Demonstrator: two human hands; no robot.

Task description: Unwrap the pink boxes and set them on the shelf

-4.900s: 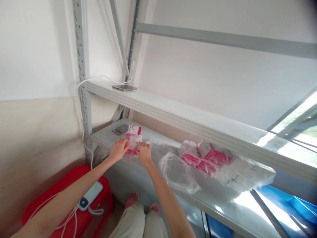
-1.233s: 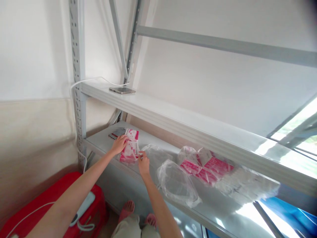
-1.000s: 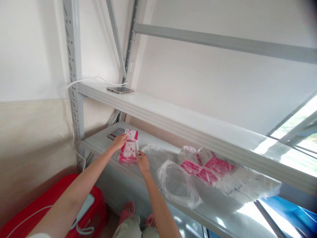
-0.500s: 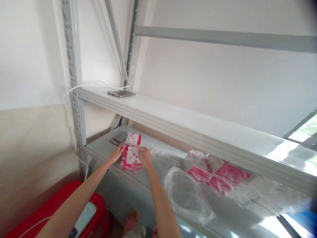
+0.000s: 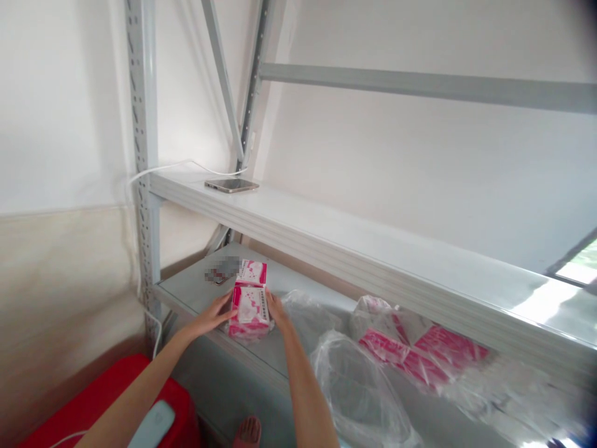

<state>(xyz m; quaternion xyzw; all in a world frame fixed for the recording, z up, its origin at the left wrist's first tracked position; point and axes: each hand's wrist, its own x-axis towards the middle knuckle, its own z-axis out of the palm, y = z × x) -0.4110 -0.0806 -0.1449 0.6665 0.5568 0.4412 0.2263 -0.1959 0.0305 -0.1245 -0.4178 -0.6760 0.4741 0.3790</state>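
Observation:
A pink-and-white box (image 5: pixel 250 306) with printed text sits near the front edge of the lower shelf, with clear plastic film at its base. My left hand (image 5: pixel 215 313) grips its left side, the thumb lying over the near top edge. Against the right side presses my right hand (image 5: pixel 277 308), its fingers partly hidden behind the box. Just behind stands a second pink-and-white box (image 5: pixel 252 272); I cannot tell whether the two touch. A flat, partly blurred-out item (image 5: pixel 222 271) lies to their left.
Crumpled clear plastic bags (image 5: pixel 354 379) lie to the right, beside plastic-wrapped pink-and-white packs (image 5: pixel 420 354). Above runs the upper shelf (image 5: pixel 326 233), carrying a phone (image 5: pixel 232 185) and a white cable. A red stool-like object (image 5: pixel 180 407) stands at the lower left with a pale device (image 5: pixel 153 426) on it.
My left hand has shifted from the far left corner down to the near left side of the box. My right hand has slid from the top to the right side. The view has tilted slightly up.

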